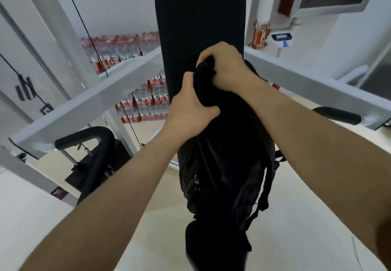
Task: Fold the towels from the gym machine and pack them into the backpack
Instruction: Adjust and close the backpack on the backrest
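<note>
**Both hands on the bag's top**

Black backpack [224,154] standing on the gym seat [213,247], leaning on the tall back pad [198,17]. Right hand [226,67] squeezed tight on its top edge; left hand [190,110] squeezed tight just below.

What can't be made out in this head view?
- Towels: none distinguishable; black cloth bunched under the right hand blends into the black backpack.
- Backpack opening: covered by the left hand and right hand, so open or zipped is unclear.
- Fingers: curled into the fabric, tips hidden.
- Seat below the backpack: cut off by the bottom edge.
- Bottle labels: too small and blurred to read.
</note>
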Tool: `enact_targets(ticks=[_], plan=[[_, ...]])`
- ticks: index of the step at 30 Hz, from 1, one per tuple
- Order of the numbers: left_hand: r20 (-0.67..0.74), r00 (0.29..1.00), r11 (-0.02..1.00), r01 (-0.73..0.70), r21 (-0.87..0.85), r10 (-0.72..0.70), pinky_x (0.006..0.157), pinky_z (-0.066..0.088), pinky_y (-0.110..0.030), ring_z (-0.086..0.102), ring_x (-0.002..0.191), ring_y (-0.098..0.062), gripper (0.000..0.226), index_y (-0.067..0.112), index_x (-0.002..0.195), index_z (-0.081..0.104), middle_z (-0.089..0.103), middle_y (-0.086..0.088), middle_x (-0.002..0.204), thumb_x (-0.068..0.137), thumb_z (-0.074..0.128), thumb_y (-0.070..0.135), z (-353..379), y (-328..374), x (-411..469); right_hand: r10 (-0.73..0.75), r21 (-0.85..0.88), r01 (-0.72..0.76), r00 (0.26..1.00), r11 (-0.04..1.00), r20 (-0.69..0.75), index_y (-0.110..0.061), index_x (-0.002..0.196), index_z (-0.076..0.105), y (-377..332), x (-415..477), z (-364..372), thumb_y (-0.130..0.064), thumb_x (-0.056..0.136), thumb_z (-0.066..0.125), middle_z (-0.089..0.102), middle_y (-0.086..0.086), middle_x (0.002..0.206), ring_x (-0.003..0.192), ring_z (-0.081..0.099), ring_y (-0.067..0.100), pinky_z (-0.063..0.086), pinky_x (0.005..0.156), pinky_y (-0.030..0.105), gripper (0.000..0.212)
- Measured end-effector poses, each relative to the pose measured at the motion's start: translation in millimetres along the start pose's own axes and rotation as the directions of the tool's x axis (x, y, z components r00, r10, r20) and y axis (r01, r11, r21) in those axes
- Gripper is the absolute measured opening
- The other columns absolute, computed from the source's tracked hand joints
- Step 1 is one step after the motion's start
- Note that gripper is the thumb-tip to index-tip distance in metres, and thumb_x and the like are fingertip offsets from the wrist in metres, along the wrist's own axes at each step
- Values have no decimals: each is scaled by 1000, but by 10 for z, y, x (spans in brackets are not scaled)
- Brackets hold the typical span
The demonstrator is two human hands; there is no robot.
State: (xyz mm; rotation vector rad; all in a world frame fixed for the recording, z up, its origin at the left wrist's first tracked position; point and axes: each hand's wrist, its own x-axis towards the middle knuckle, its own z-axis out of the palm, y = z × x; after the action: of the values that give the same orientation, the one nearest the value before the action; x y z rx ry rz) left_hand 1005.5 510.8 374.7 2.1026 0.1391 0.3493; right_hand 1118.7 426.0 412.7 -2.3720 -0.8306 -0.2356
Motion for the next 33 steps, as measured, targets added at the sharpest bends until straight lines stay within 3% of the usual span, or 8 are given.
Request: enact_targets(ticks=[3,6,9,12,15,19,24,33], plan=[[-34,997,985,69,-159,-76,73,60,-42,68,82,-13,32,26,102,53,67,5,91,75,67,16,53,-95,73,106,77,-96,986,992,-127,-36,123,53,37,-256,-188,-21,83,60,51,-1,133,125,46,20,37,108,44,43],[-97,977,938,152,-312,-191,71,60,-40,67,84,-17,22,27,92,57,68,1,91,76,63,14,99,5,217,245,187,-228,967,956,-70,-32,150,15,15,-1116,-341,-59,80,62,27,-5,154,137,27,9,24,106,27,88],[-132,932,805,212,-554,-336,43,51,-24,62,80,-18,26,25,93,53,63,-1,92,78,55,3,65,251,325,430,145,-439,898,887,95,-37,148,2,-95,-2032,-102,-60,70,70,40,-11,145,131,42,13,41,102,33,106],[-125,923,730,199,-654,-365,42,51,-24,62,81,-20,39,19,114,54,63,-5,99,80,54,0,31,427,351,500,153,-480,852,864,-154,-21,104,54,180,-2113,118,-37,87,62,61,-11,77,78,63,22,40,60,20,24],[-129,925,734,191,-652,-356,47,55,-28,65,79,-20,35,19,117,56,65,-4,96,85,56,3,-80,467,298,534,379,-459,837,804,-120,-12,67,59,471,-1888,-93,-32,88,65,54,-7,55,52,52,11,37,53,19,29],[-63,943,730,210,-650,-327,53,58,-25,64,80,-11,19,21,112,56,65,5,91,94,59,16,-308,400,233,528,525,-504,841,685,119,11,82,59,616,-1654,-368,-24,90,64,47,6,62,55,45,14,38,55,26,37],[-86,951,838,217,-501,-297,46,54,-21,66,75,-13,10,17,101,58,65,2,93,94,60,24,-385,377,156,763,725,-571,639,385,97,-13,111,61,570,-1406,-407,-34,89,50,65,5,101,95,62,25,51,85,38,32],[-109,955,879,205,-430,-276,38,48,-20,66,52,-19,17,21,80,53,65,-3,82,96,50,28,-188,380,8,753,564,-671,646,481,126,-11,119,58,650,-1414,-332,-41,92,42,63,6,108,99,59,24,47,85,39,44]])
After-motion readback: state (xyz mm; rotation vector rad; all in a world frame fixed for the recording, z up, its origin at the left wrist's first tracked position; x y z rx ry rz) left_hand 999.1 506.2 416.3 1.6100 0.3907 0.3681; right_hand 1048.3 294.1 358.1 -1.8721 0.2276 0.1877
